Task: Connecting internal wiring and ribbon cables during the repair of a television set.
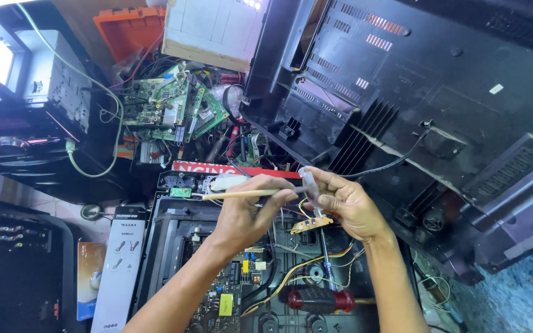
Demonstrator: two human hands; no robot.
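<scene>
Above the opened chassis, my left hand (245, 213) pinches a thin brush (242, 194) while my right hand (347, 206) closes on the small circuit board (311, 224), light and fragile, best held by its edges.

You have two hands at work, the left hand (245, 213) and the right hand (347, 206). Between them sits one small circuit board (311, 224). You hold one thin brush (242, 194). Below that board lies one red-handled screwdriver (321, 300), and above it one black television back cover (427, 111).
</scene>
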